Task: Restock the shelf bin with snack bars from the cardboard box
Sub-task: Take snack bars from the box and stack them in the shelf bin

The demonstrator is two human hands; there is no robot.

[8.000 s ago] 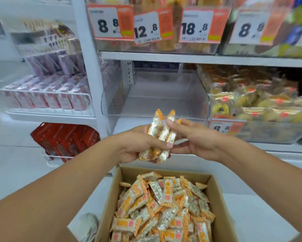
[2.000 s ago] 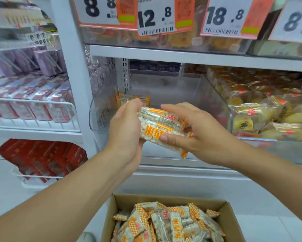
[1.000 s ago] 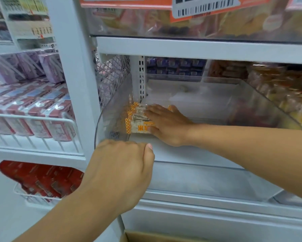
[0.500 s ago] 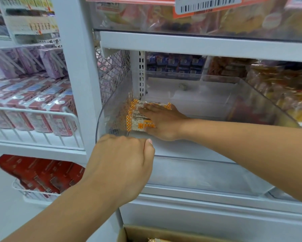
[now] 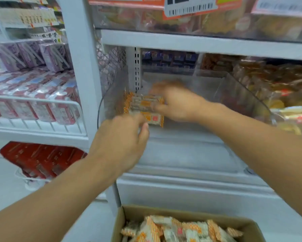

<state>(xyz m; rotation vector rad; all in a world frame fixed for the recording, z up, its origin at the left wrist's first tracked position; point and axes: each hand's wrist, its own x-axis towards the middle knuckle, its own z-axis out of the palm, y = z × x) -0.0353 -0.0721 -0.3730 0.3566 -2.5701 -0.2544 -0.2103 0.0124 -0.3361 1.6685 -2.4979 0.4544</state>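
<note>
The clear plastic shelf bin (image 5: 242,95) sits on the middle shelf. A few orange-and-white snack bars (image 5: 143,104) lie stacked in its left front corner. My right hand (image 5: 178,103) is inside the bin, blurred, with its fingers spread above the stack and its thumb against the bars' right ends. My left hand (image 5: 122,137) is raised to the bin's front, its curled fingers and thumb at the lowest bar (image 5: 153,120). Whether it grips that bar is hidden. The cardboard box (image 5: 122,217) below holds several more snack bars (image 5: 178,229).
A white shelf upright (image 5: 78,67) stands left of the bin. Pink and purple cartons (image 5: 33,100) fill a wire rack further left, with red packs (image 5: 42,159) beneath. Yellow wrapped pastries (image 5: 277,88) fill the neighbouring bin on the right. Price tags (image 5: 190,6) hang above.
My right hand has lifted off the stack and drawn slightly right. My left hand left the bin's front rim and rose to the bars. The view tilted down, showing more of the box.
</note>
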